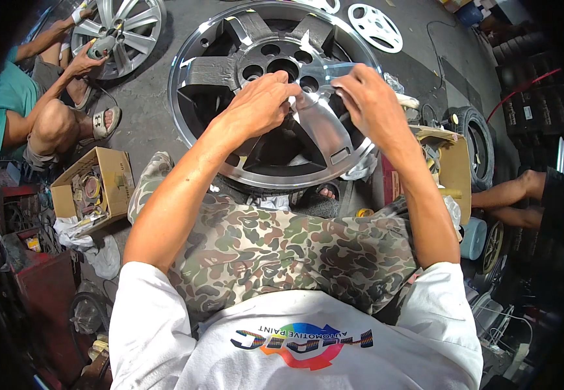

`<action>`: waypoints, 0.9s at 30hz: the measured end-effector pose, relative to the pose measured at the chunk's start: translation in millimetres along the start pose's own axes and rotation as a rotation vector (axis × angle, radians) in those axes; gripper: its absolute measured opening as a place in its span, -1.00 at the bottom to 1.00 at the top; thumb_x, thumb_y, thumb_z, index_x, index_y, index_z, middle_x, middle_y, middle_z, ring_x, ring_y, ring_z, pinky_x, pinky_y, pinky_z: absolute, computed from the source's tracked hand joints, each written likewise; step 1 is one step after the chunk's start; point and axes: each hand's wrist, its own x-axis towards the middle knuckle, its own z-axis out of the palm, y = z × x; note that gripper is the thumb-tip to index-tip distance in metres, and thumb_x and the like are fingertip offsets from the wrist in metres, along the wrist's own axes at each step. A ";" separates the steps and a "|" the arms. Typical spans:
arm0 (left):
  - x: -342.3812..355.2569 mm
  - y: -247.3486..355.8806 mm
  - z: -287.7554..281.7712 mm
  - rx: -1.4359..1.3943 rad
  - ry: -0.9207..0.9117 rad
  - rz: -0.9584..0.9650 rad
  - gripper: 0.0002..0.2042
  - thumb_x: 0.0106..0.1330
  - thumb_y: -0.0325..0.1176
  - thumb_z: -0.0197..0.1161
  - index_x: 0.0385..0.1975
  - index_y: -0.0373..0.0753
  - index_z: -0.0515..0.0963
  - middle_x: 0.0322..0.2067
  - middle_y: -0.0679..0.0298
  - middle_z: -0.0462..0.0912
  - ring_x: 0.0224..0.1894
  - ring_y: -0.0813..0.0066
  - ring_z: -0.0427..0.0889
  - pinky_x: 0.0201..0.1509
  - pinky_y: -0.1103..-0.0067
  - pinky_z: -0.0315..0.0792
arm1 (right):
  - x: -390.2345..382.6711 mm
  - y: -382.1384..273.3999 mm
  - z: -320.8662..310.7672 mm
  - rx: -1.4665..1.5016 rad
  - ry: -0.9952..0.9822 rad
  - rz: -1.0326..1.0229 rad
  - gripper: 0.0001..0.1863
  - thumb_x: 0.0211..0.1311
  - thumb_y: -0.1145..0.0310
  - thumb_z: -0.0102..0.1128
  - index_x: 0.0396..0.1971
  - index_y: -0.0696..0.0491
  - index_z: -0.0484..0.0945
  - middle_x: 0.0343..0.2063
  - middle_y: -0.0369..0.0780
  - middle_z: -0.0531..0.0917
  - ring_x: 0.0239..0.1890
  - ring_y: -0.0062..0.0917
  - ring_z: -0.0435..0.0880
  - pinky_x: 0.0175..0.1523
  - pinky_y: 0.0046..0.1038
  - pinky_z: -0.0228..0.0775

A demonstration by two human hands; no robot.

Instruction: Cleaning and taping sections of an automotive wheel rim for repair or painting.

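Observation:
A large alloy wheel rim [194, 75] lies face up in front of my knees, its spokes partly dark grey and partly bright bare metal. My left hand [262, 107] is over the near side of the hub, its thumb and fingers pinched together; what they hold, if anything, is too small to make out. To its right, my right hand [373, 104] pinches a thin, clear bluish strip of film [339, 70] above a right-hand spoke. A bright, smooth spoke [324, 133] runs toward me below both hands.
At the far left a co-worker's hand [86, 62] holds a grey-green power tool [102, 47] against a silver wheel [142, 39]. Cardboard boxes stand at left [116, 179] and right [456, 166]. A white wheel cover [374, 28] lies beyond the rim; a tyre [480, 146] stands at right, near another person's leg [509, 195].

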 end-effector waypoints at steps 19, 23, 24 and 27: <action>-8.3 -9.9 -23.5 0.039 -0.061 0.152 -0.91 0.37 -0.46 0.23 -0.19 -0.23 0.52 -0.24 0.14 0.45 -0.09 0.08 0.53 -0.01 0.30 0.42 | -27.7 35.0 -14.0 0.100 -0.021 0.245 -0.85 0.29 0.40 0.31 -0.20 0.10 0.69 -0.26 -0.10 0.60 -0.15 -0.08 0.64 -0.03 -0.12 0.49; -24.5 -3.5 -41.1 -0.004 -0.126 0.050 -0.93 0.39 -0.49 0.20 -0.19 -0.24 0.49 -0.22 0.12 0.46 -0.08 0.04 0.54 0.00 0.30 0.43 | -29.8 41.2 -16.0 0.136 0.006 0.246 -0.83 0.30 0.39 0.30 -0.18 0.11 0.68 -0.28 -0.09 0.61 -0.16 -0.08 0.63 -0.04 -0.13 0.46; -25.7 -1.5 -45.2 -0.043 -0.111 0.037 -0.92 0.42 -0.47 0.21 -0.16 -0.24 0.50 -0.24 0.18 0.48 -0.12 0.20 0.55 -0.01 0.39 0.42 | -29.3 43.3 -16.2 0.147 0.002 0.244 -0.82 0.31 0.38 0.29 -0.16 0.13 0.67 -0.30 -0.08 0.61 -0.17 -0.09 0.61 -0.05 -0.16 0.44; -40.9 -1.4 -77.4 -0.242 0.096 -0.071 -0.92 0.49 -0.44 0.19 -0.13 -0.26 0.51 -0.26 0.32 0.49 -0.16 0.46 0.50 -0.03 0.51 0.39 | -27.9 46.8 -17.5 0.132 0.016 0.218 -0.84 0.29 0.39 0.31 -0.18 0.09 0.68 -0.28 -0.09 0.60 -0.15 -0.08 0.64 -0.04 -0.11 0.47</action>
